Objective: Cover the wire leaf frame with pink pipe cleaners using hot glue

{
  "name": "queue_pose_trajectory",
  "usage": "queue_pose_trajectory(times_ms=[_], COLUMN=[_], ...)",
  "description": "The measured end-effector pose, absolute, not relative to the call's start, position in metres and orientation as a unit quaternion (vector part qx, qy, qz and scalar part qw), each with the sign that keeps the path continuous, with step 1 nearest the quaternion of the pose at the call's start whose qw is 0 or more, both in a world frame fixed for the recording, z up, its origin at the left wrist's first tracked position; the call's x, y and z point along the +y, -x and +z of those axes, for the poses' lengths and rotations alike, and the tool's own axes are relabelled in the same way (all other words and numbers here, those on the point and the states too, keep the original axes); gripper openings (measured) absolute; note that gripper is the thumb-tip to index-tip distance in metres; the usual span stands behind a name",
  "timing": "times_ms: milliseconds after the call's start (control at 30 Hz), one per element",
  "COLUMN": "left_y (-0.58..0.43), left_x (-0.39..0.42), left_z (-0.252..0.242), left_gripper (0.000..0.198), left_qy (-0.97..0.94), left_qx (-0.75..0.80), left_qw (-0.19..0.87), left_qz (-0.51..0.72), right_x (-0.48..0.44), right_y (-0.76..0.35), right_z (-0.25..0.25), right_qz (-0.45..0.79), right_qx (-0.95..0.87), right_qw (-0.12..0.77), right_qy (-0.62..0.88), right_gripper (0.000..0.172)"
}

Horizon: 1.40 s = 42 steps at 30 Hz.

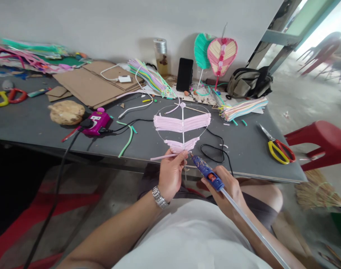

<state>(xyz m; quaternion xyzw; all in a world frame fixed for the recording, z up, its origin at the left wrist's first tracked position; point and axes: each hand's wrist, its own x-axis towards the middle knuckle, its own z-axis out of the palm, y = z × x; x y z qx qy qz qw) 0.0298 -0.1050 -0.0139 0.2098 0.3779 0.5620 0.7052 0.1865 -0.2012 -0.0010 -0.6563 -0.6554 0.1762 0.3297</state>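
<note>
Live at the desk [243, 160]: **left hand** [172, 173] up front, fingers and thumb pinching the base of a pink **straw frame** [182, 127], holding it upright-ish and tilted away from the body. So LH = firm grasp, not released. The frame sits just above LH: a thin hoop, prob. wire, w/ a wide band of pink straws and a shorter, ragged pink bunch [181, 145] closest to the fingers. One loose pink straw [163, 157] pokes out left of LH.

**Right hand** [223, 190] is clenched round a blue **hot glue gun** [206, 172], its long clear glue stick [254, 228] trailing back toward the body. Nozzle [191, 154] is right by LH's fingertips, at the frame's lower bunch; can't tell if glue's coming out.

Risks, quick: hot tip this close to LH could burn fingers or soften the straws. Any fresh glue could string or drip onto skin or the knee below. Thin hoop could flex under pressure, and that loose straw could slip if LH's pinch eases. Black power cord [212, 153] loops on the desk just ahead of RH, so a sharp pull could snag it and jerk the gun.

Farther off: yellow-and-red scissors [279, 151] well right of RH, a striped straw bundle [243, 109] ahead of it, and a magenta plug unit [96, 121] well left of LH.
</note>
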Motion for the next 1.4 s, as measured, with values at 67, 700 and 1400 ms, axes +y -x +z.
queue_pose_trajectory(times_ms=[67,700,1400], left_y=[-0.0295,-0.0296,-0.0306], left_x=[-0.1052,-0.1043,-0.1036], left_z=[-0.0135,-0.0151,-0.0159], left_gripper=[0.037,0.039,0.036], left_qy=[-0.213,-0.210,-0.211], left_qx=[0.379,0.378,0.376], left_qw=[0.705,0.710,0.703], left_qz=[0.561,0.556,0.566], right_x=[-0.2010,-0.2016,-0.2020], right_y=[-0.1864,-0.1856,-0.1896], right_z=[-0.0013,0.0015,0.0001], right_qz=[0.175,0.165,0.159], right_qx=[-0.656,-0.657,-0.676], right_qw=[0.330,0.313,0.291], right_qy=[0.656,0.665,0.658], right_gripper=[0.023,0.023,0.024])
